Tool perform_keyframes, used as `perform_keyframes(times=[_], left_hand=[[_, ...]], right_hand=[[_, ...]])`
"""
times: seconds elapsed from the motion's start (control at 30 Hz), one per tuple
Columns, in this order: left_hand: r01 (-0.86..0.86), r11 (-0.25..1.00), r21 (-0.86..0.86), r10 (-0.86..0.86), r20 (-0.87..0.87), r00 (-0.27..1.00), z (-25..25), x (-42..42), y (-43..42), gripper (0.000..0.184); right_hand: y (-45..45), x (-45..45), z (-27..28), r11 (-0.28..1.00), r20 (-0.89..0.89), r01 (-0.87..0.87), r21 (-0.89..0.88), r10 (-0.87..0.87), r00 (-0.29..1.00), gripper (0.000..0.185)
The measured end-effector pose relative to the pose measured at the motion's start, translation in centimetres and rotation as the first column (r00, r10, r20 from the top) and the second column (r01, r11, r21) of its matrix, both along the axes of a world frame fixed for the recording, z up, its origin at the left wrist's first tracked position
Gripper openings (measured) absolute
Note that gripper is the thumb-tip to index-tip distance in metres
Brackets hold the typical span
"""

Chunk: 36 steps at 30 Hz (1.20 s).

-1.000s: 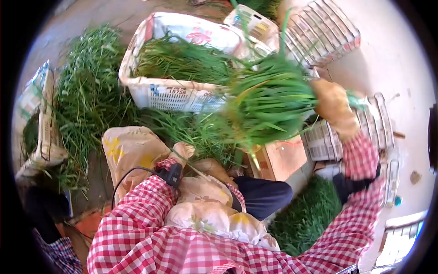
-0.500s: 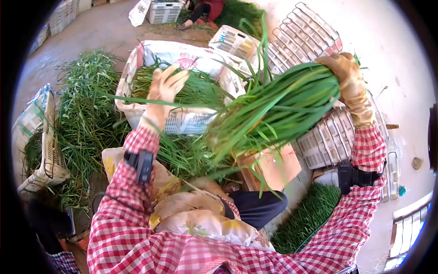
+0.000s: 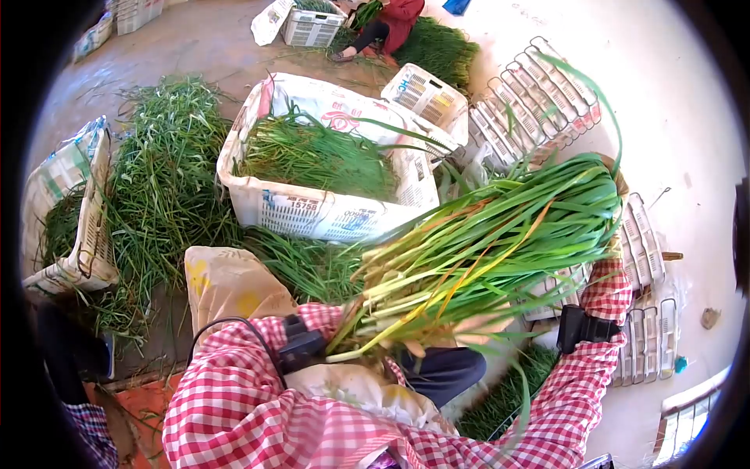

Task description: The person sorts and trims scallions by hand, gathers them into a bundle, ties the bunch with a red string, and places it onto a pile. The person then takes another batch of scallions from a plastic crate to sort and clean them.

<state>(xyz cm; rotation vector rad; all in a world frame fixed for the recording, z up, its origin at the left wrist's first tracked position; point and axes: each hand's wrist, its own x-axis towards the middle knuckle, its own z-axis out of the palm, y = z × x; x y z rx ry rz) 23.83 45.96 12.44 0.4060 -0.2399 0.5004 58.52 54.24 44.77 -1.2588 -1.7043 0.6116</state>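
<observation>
1 bunch of long green leaves with pale stalks (image 3: 484, 258); leafy end grasped in fingers of right hand (image 3: 623, 187). Left hand: fingers obscured, state indeterminable.

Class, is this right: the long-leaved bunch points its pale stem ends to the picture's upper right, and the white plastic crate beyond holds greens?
No: the head view shows the long-leaved bunch with its pale stem ends pointing lower left. The white plastic crate beyond does hold greens.
</observation>
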Motion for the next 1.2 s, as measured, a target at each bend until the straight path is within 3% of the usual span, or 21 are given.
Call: perform_keyframes(times=[0.13, 0.33, 0.4, 0.43, 0.47, 0.53, 0.73, 0.8, 0.83, 0.87, 0.93, 1.0, 1.1, 1.13, 1.2], left_hand=[[0.030, 0.998, 0.050, -0.027, -0.049, 0.998, 0.7, -5.2, -1.3, 0.034], [0.029, 0.993, 0.114, 0.022, -0.427, 0.904, 1.9, -10.0, -2.6, 0.022], [0.041, 0.976, 0.215, 0.079, -0.524, 0.848, 3.1, -10.4, -2.2, 0.021], [-0.011, 0.914, 0.406, 0.236, -0.510, 0.827, 3.6, -10.6, -2.0, 0.020], [-0.039, 0.920, 0.391, 0.277, -0.575, 0.770, 4.3, -11.1, -2.1, 0.018], [-0.109, 0.969, 0.222, 0.219, -0.565, 0.795, 2.5, -12.5, -2.5, 0.021], [-0.288, 0.910, 0.299, 0.393, -0.399, 0.828, -0.1, -17.5, -2.8, 0.033], [-0.203, 0.928, 0.313, 0.349, -0.538, 0.767, -1.4, -20.2, -2.9, 0.030], [-0.391, 0.867, 0.309, 0.498, -0.545, 0.674, 0.6, -20.3, -4.1, 0.032], [-0.526, 0.839, 0.138, 0.487, -0.621, 0.614, -1.0, -22.3, -5.4, 0.041], [-0.641, 0.764, 0.065, 0.596, -0.450, 0.665, -4.7, -24.6, -5.2, 0.050], [-0.734, 0.661, 0.154, 0.709, -0.449, 0.544, -4.0, -25.8, -5.2, 0.057], [-0.706, 0.668, 0.237, 0.735, -0.360, 0.575, -2.3, -27.2, -3.0, 0.052], [-0.717, 0.655, 0.241, 0.747, -0.349, 0.565, -0.3, -27.0, -2.5, 0.049], [-0.784, 0.527, 0.329, 0.838, -0.356, 0.414, 1.9, -26.8, -1.1, 0.044]], right_hand=[[1.7, 2.8, -1.4, 0.997, -0.091, 0.079, -0.018, -0.080, 0.993, 0.033], [7.3, 5.1, -4.5, 0.992, -0.206, 0.126, -0.018, -0.127, 0.970, 0.034], [8.7, 6.0, -5.4, 0.991, -0.244, 0.135, -0.019, -0.136, 0.960, 0.035], [9.1, 6.5, -6.0, 0.990, -0.260, 0.138, -0.017, -0.138, 0.956, 0.035], [9.5, 6.9, -6.5, 0.990, -0.281, 0.139, -0.013, -0.137, 0.950, 0.035], [10.6, 7.9, -7.5, 0.990, -0.317, 0.138, -0.009, -0.134, 0.939, 0.036], [12.9, 9.7, -7.3, 0.994, -0.374, 0.097, 0.050, -0.071, 0.925, 0.037], [13.1, 10.0, -5.5, 0.995, -0.340, 0.063, 0.073, -0.035, 0.940, 0.037], [12.1, 9.7, -4.0, 0.997, -0.282, 0.041, 0.062, -0.022, 0.959, 0.040], [11.0, 9.2, -2.4, 0.998, -0.223, 0.020, 0.053, -0.008, 0.975, 0.043], [10.4, 10.4, 0.8, 0.998, -0.176, -0.032, 0.047, 0.039, 0.984, 0.047], [13.1, 14.8, 3.6, 0.994, -0.177, -0.069, 0.080, 0.083, 0.981, 0.047], [13.5, 11.1, 4.6, 0.995, -0.321, -0.057, 0.077, 0.079, 0.944, 0.042], [13.6, 10.1, 4.4, 0.994, -0.239, -0.003, 0.113, 0.030, 0.970, 0.038], [13.6, 7.8, 3.8, 0.976, -0.072, 0.091, 0.197, -0.078, 0.994, 0.031]])
